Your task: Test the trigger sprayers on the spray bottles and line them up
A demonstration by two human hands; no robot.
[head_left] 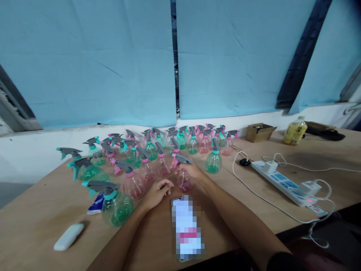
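My right hand [189,169] is wrapped round the neck of a clear pink spray bottle [184,183] with a grey and pink trigger head. That bottle stands upright just beyond a phone [187,226] lying on the table. My left hand [159,192] rests to the left of it, fingers loosely curled and a little apart, with nothing visible in them. Close by on its left are another pink spray bottle [134,185] and a large green spray bottle [117,210]. The phone's screen is blurred out.
Several more pink and green spray bottles [193,145] crowd the table's back. A green one [213,162] stands right of my hand. A white power strip [282,184] with cables, a cardboard box [260,133] and a yellow drink bottle [295,131] are right; a white case [68,237] lies left.
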